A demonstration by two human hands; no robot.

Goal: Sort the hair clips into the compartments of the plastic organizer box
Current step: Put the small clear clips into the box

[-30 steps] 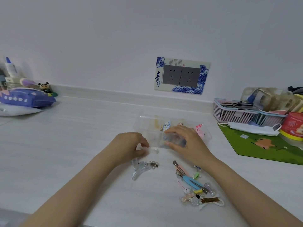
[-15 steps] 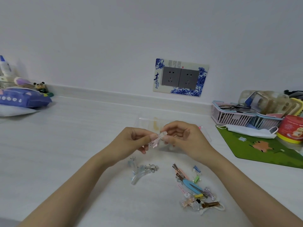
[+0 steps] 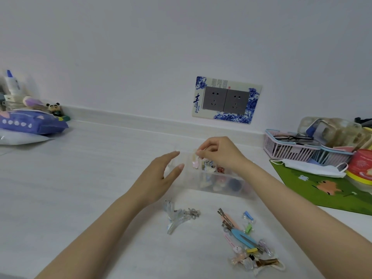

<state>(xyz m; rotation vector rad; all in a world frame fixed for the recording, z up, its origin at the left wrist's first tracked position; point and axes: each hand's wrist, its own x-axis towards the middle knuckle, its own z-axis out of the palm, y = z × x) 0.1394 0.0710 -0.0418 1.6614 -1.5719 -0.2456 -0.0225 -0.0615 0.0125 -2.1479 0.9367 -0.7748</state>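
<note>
The clear box [image 3: 221,185] sits upright on the bench [image 3: 80,188] and holds small coloured clips [image 3: 210,168]. A pink clip [image 3: 195,163] hangs over its left end, pinched by the right hand [image 3: 221,154]. Clear clips [image 3: 177,216] lie clustered in front of the box. A mixed pile [image 3: 245,241] lies to their right.

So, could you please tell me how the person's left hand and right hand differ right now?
The left hand is open, fingers straight, holding nothing; the right hand pinches what looks like a small pinkish hair clip. The left hand is beside the left end of the organizer box, while the right hand is above its compartments. Both hands are close to the box.
</note>
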